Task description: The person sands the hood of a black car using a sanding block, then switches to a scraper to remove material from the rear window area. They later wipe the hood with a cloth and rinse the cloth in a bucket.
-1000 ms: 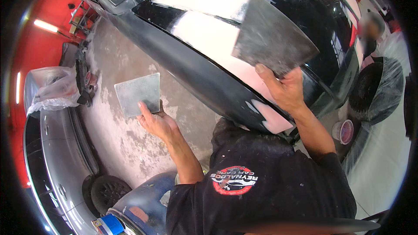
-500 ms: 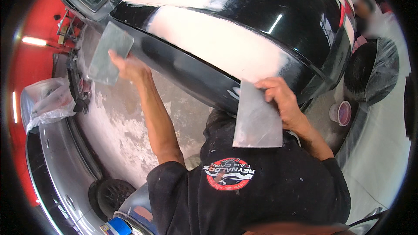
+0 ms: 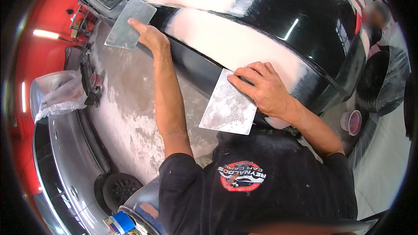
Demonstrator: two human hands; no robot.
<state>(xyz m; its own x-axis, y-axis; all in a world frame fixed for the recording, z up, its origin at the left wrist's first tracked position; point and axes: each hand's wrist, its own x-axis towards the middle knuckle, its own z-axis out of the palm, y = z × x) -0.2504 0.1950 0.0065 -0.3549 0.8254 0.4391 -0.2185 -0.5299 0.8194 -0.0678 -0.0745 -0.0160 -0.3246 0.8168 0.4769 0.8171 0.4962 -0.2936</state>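
My left hand [image 3: 151, 39] grips a thin grey rectangular plate [image 3: 124, 24] with the thumb over its face, held up toward the car's side, at the upper left. My right hand [image 3: 261, 87] holds a second, mottled pale-grey plate [image 3: 222, 106] at the lower edge of the car's painted panel, its fingers bent over the plate's upper edge. The car [image 3: 318, 26] is glossy black with broad pale pink patches [image 3: 196, 30] and duller sanded margins. A dark lower side panel [image 3: 191, 65] runs behind my left forearm.
A grey car [image 3: 65, 156] stands at left, with crumpled plastic [image 3: 58, 91] on it. A blue-labelled can [image 3: 119, 223] sits on a drum [image 3: 143, 211]. At right are a small tub [image 3: 350, 122], a plastic-covered tyre [image 3: 374, 80] and a person [image 3: 378, 17]. Stained floor [image 3: 126, 95] lies between the cars.
My left hand with its plate has risen and moved forward beside the car. My right hand has brought its plate down from over the panel to its lower edge, turning it.
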